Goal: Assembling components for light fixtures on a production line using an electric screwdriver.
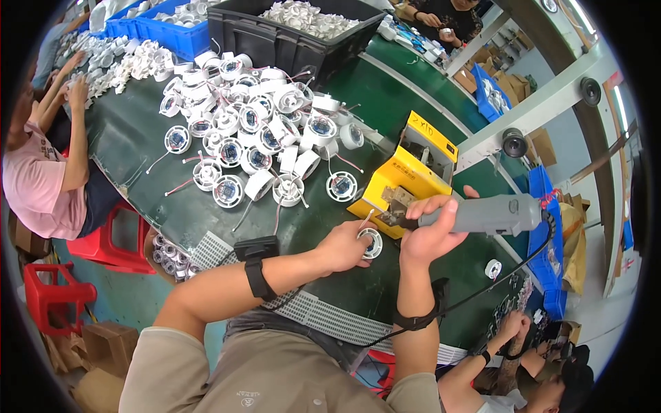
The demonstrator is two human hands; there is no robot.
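Gripping rnd wht housing [372, 244] in L hand [344, 246], nr yellow box [399, 177].
Looks ring-rimmed, w/ wht wire [368, 217]; clutching grey tool [496, 215] in R hand [432, 234], beside box.

A person wears a khaki short-sleeved shirt [289, 365], with a small pale emblem [248, 401] on its front, and dark grey trousers [286, 323]. The left forearm [299, 269] bears a black strap [257, 279] and a boxy black device [255, 248] (a thin dark cable [288, 300] lies close by). The right forearm [416, 286] has a similar black band [415, 321] with a dark attachment [441, 292].
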